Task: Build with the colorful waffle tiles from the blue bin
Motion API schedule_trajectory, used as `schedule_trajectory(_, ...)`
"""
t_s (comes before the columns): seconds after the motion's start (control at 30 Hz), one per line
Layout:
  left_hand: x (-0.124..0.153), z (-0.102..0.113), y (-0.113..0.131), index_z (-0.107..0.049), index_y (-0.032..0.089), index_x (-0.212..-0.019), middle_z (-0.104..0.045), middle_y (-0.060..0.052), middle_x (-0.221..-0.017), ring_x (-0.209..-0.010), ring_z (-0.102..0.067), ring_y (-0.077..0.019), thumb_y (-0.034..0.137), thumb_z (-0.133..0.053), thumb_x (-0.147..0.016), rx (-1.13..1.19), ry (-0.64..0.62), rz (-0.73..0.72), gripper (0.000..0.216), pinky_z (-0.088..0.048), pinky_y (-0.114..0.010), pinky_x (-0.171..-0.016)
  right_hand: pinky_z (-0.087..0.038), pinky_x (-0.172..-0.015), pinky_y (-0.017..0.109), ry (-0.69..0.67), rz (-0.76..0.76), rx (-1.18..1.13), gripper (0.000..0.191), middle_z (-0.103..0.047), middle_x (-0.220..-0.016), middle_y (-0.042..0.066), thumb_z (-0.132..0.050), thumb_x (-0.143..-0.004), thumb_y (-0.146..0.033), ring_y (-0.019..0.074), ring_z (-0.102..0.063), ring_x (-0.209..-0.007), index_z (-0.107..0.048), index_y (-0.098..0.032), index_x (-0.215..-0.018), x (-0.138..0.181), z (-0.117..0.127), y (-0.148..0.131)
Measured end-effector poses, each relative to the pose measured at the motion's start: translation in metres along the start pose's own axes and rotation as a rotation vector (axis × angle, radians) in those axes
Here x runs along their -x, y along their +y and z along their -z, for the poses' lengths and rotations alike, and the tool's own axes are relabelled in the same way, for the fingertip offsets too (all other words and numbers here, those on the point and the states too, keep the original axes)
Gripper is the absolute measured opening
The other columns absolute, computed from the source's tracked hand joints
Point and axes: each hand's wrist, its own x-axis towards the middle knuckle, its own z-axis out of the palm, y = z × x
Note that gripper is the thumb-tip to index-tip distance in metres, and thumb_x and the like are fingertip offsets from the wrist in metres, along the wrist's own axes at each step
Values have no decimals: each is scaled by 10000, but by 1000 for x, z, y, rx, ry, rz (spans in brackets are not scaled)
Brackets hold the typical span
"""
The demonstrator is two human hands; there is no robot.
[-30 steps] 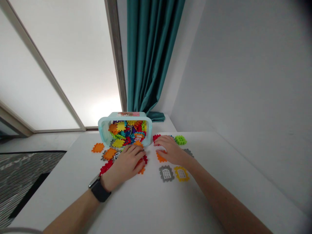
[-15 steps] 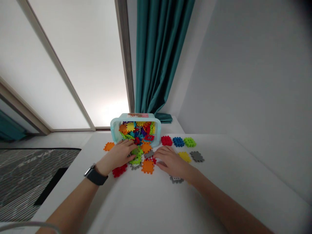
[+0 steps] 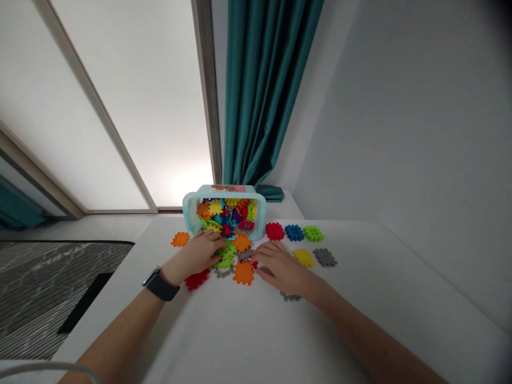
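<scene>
A pale blue plastic tub (image 3: 189,213) lies on its side on the white table (image 3: 256,330), its mouth facing me and full of coloured interlocking tiles. Several tiles spill out in front of it. My left hand (image 3: 194,256), with a dark watch on the wrist, rests palm down on the spilled pile, fingers spread at the tub's mouth. My right hand (image 3: 280,265) lies flat and open on the table, fingertips beside an orange tile (image 3: 244,273) and a red-and-white piece. A grey tile (image 3: 290,296) is partly hidden under my right wrist.
Red (image 3: 274,231), blue (image 3: 294,232) and green (image 3: 312,233) tiles stand in a row right of the tub, with yellow (image 3: 304,257) and grey (image 3: 325,257) ones nearer me. An orange tile (image 3: 180,239) lies left. A teal curtain (image 3: 260,90), a window and a white wall stand behind.
Over the last second both hands moved forward onto the pile at the tub's mouth and pulled more tiles out. In the last half second they have barely shifted.
</scene>
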Motion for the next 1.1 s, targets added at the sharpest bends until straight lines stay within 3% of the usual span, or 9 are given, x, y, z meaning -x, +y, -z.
schedule_trajectory(0.37, -2, 2, 5, -665, 200, -944, -685, -66, -1012, -940, -625, -236, 185, -601, -851, 11, -29, 14, 113, -463, -378, -860, -416, -1001, 450, 1, -4, -13, 199, -696, -1138, 90, -554, -977, -241, 274, -579, -1099, -676, -214, -1132, 0, 1, -2)
schedule_trajectory(0.73, -1, 21, 2, -631, 207, -983, -684, -55, -1012, -911, -637, -222, 238, -569, -942, 79, 47, 7, 80, -455, -368, -853, -425, -982, 433, 4, 7, 4, 152, -703, -1085, 83, -557, -969, -206, 258, -600, -1059, -661, -205, -1080, 0, 0, 0)
schedule_trajectory(1.1, -3, 33, 7, -620, 191, -937, -668, -49, -920, -831, -623, -197, 337, -468, -1027, 247, 142, -25, 229, -476, -320, -763, -476, -936, 409, 190, -93, -68, 124, -698, -1060, 73, -543, -935, -143, 240, -639, -1019, -615, -213, -1008, -1, -2, 1)
